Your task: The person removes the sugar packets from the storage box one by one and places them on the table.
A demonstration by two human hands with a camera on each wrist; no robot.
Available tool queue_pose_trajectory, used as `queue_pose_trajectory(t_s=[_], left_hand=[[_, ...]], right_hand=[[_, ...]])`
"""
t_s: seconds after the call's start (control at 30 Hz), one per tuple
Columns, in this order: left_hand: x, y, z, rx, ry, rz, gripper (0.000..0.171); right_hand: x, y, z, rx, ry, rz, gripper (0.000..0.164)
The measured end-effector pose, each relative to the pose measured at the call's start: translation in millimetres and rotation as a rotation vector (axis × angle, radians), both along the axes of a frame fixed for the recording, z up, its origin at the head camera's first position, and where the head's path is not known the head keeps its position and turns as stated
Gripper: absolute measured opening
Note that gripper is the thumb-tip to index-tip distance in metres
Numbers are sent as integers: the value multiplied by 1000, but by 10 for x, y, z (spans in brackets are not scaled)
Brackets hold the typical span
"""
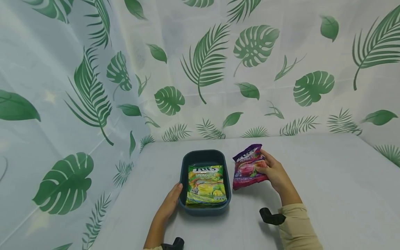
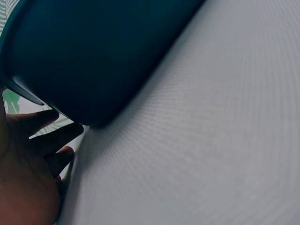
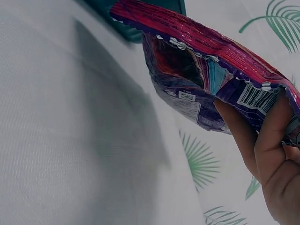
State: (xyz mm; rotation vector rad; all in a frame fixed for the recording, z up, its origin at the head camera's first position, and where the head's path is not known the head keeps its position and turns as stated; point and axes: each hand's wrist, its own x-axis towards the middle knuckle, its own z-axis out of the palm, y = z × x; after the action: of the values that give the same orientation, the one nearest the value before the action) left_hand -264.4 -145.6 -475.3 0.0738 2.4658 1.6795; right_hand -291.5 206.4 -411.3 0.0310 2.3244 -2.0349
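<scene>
A dark teal plastic tub (image 1: 204,210) stands on the white table in the head view. Inside it lies a yellow-green bag of Fox's Spring Tea candy (image 1: 206,185), label up. My left hand (image 1: 170,201) touches the tub's left side; in the left wrist view its fingers (image 2: 58,138) reach out along the outer wall, fairly straight. To the right of the tub, my right hand (image 1: 275,173) holds a purple-pink bag of Fox's Berries candy (image 1: 248,168) by its right side, thumb on the front. From the right wrist, the bag's back (image 3: 187,103) shows with fingers behind it, raised over the table.
White cloth (image 1: 337,194) covers the table. Behind and to the left hang white curtains (image 1: 218,76) with green leaf prints. A dark camera mount (image 1: 272,217) sticks out from the right sleeve, and another (image 1: 175,244) from the left wrist.
</scene>
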Motion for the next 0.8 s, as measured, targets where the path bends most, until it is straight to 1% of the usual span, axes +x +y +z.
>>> queue_pose_trajectory(t_s=[0.33,0.5,0.6,0.8], left_hand=[[7,3,-6,2,8,-12,70],[2,-1,-11,4,17,-20,70],[-3,-3,-16,-4,18,-16,72],[-22,-5,-39,-16,-10,8,76]], right_hand=[[-9,19,-46,44,-18,3,75],[-16,34,-62,48,-29,6,75],[-21,54,-72,53,-25,22,75],[-25,79,-74,86,-10,45,74]])
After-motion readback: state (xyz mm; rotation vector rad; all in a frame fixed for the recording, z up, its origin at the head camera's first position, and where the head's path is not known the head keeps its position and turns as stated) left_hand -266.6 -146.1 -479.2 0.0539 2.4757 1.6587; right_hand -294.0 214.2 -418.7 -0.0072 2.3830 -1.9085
